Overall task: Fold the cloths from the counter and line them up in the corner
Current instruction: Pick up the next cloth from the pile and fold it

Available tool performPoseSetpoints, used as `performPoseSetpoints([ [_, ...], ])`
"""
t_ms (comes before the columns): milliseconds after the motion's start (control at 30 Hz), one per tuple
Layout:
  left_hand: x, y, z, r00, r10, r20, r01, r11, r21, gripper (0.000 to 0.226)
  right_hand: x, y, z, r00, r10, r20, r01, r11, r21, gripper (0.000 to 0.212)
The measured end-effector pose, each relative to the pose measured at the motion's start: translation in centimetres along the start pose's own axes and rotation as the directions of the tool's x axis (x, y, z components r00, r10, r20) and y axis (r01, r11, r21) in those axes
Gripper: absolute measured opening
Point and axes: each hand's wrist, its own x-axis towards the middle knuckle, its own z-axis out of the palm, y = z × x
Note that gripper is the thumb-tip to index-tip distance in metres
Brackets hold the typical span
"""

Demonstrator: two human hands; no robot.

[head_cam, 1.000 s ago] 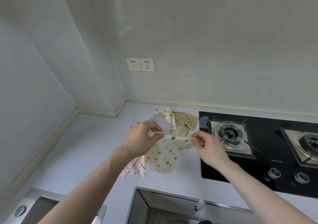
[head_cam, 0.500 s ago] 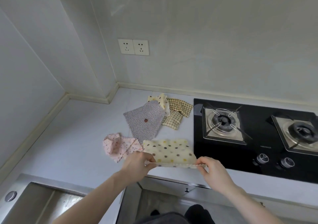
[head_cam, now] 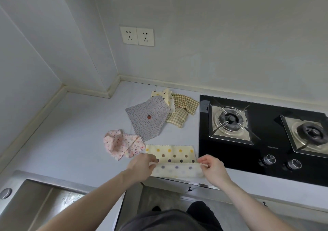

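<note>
cream cloth with coloured dots (head_cam: pixel 171 155) lies at the front edge of the counter (head_cam: pixel 71 133), just beside the black hob (head_cam: pixel 262 142). in the head view, the only one, the left hand (head_cam: pixel 142 165) pinches its near left corner and the right hand (head_cam: pixel 211 166) pinches its near right corner; both hold the near strip raised and turned toward the far edge, so a first fold looks under way. the cloth's long axis runs left to right, parallel to the counter's front edge, and its far edge lies flat and straight.

risks, as i judge them: the lifted strip is soft and blurred, so it may sag in the middle and land with a crooked crease. if one hand leads, the corners will not meet. a pull toward the body could drag the cloth off the front edge. its right end is close to the hob, so it could slide onto the glass.

further back lie a pink cloth (head_cam: pixel 120 144), a grey dotted cloth (head_cam: pixel 147 119), a checked cloth (head_cam: pixel 181 113) and another cream cloth (head_cam: pixel 162 94), all unfolded. the counter's back left corner is bare.
</note>
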Motion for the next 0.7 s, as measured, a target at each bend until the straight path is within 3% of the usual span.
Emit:
performPoseSetpoints([
  [300, 5.1, 0.0, -2.2, 0.998, -0.057, -0.022, 0.057, 0.998, -0.018, 0.032, 6.3, -3.2, 0.7, 0.998, 0.059, -0.036, -0.057, 0.998, 0.039, 0.023],
  [433, 6.4, -1.0, -2.5, 0.993, -0.114, -0.032, 0.113, 0.992, -0.053, 0.043, 7.3, -3.5, 1.3, 0.994, 0.076, -0.080, -0.071, 0.996, 0.059, 0.036],
  [567, 5.5, -1.0, -1.6, 0.997, -0.060, -0.055, 0.061, 0.998, 0.026, 0.051, 6.6, -2.1, 2.2, 0.989, 0.113, -0.092, -0.110, 0.993, 0.030, 0.044],
  [700, 3.2, -1.0, 1.4, 0.998, 0.022, 0.055, -0.025, 0.998, 0.053, 0.047, 5.2, -0.3, 3.8, 0.985, 0.174, 0.018, -0.175, 0.984, 0.028, 0.052],
])
